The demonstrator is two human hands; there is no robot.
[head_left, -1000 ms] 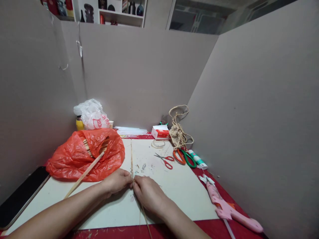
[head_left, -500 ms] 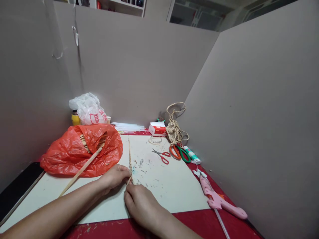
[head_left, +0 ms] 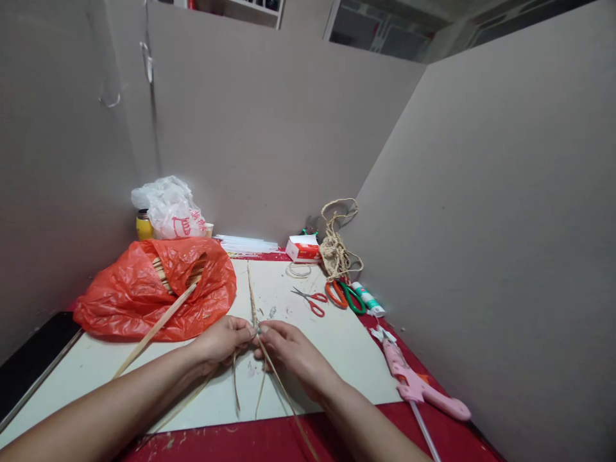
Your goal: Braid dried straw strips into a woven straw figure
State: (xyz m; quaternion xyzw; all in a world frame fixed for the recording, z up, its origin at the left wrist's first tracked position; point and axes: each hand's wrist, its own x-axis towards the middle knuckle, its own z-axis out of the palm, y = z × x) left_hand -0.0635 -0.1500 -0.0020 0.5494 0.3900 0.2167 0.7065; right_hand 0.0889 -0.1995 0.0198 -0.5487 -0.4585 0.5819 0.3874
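Observation:
A thin straw braid [head_left: 251, 295] runs away from me over the white board [head_left: 337, 372]. At its near end my left hand [head_left: 226, 337] pinches it between thumb and fingers. My right hand [head_left: 283, 346] is closed right beside, its thumb and fingertips on the same spot. Loose straw strands [head_left: 282, 385] fan out below the hands, hanging toward the board's front edge. Where exactly the strands cross is hidden by the fingertips.
On the left lie a red plastic bag [head_left: 158, 289] of straw strips and a dark phone-like slab [head_left: 33, 366]. To the right are red scissors [head_left: 312, 300], a twine bundle [head_left: 337, 250], a white-green tube [head_left: 369, 299] and a pink glue gun [head_left: 418, 385]. Grey partitions [head_left: 269, 128] surround the table.
My right hand has moved up and in from below, meeting the left at the braid's end. Several loose strands now show beneath the hands. The left hand has barely moved.

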